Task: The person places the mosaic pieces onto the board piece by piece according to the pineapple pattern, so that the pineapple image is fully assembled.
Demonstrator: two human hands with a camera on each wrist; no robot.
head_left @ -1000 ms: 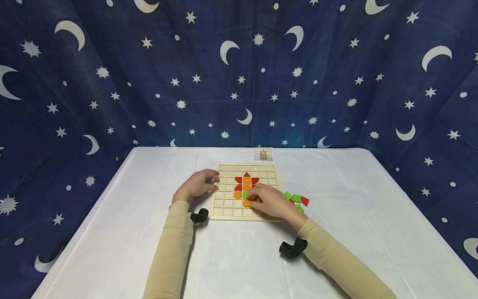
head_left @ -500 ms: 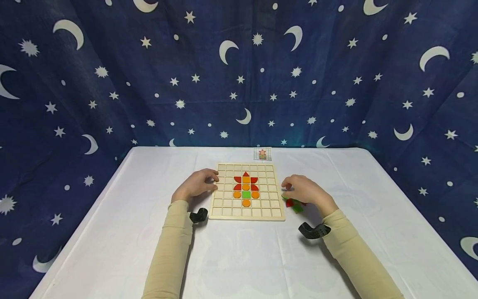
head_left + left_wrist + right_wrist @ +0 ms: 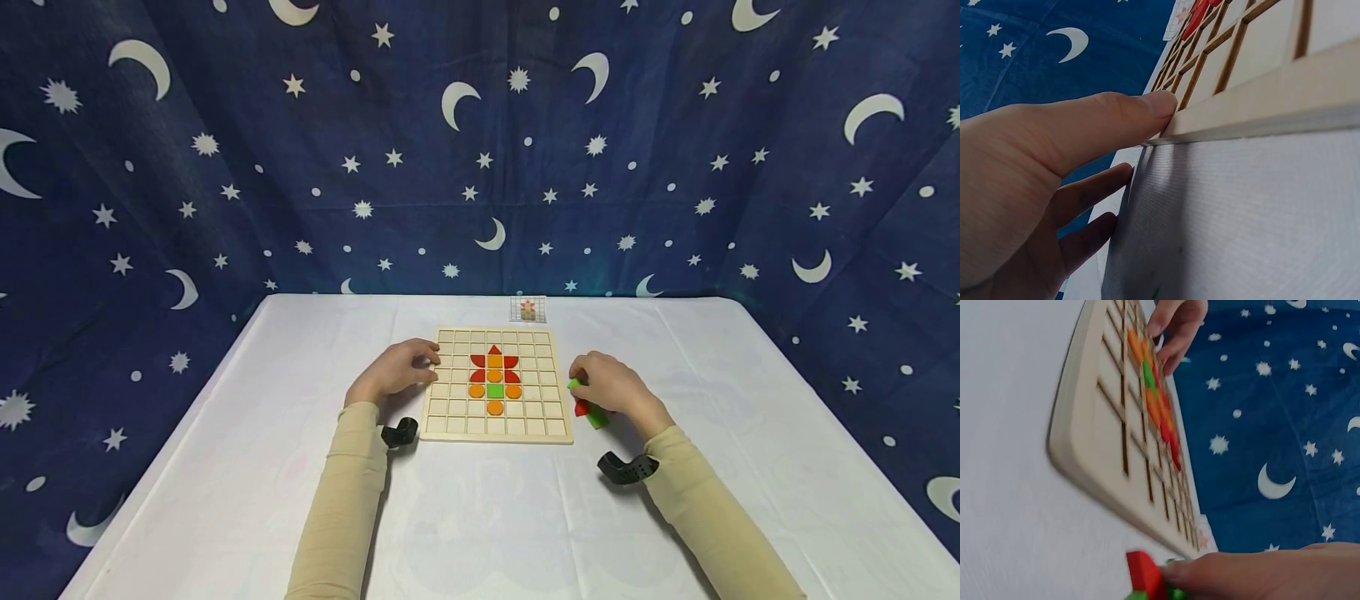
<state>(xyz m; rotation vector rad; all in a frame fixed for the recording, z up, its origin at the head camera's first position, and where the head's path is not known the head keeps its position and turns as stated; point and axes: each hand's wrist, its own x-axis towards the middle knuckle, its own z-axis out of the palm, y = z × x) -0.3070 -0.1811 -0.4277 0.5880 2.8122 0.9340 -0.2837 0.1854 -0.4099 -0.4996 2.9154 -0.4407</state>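
The wooden grid board [image 3: 457, 425] lies on the table with red, orange and green tiles set in its cells. My left hand [image 3: 393, 368] rests at the board's left edge, its thumb [image 3: 1116, 119] touching the rim and the other fingers loosely bent. Right of the board, my right hand [image 3: 611, 383] is over a small pile of loose tiles. Between its thumb and index finger it pinches a green tile [image 3: 573, 384]. A red tile [image 3: 582, 407] and another green tile [image 3: 597, 417] show below the hand, which hides the rest of the pile.
A small card [image 3: 528, 309] with a gridded picture lies behind the board near the table's back edge. White cloth covers the table [image 3: 487, 517]. A dark blue curtain [image 3: 420, 167] with moons and stars hangs behind.
My right hand has left an orange round tile on the board and moved right to the loose pile, where it now pinches a green tile. The left hand stays put.
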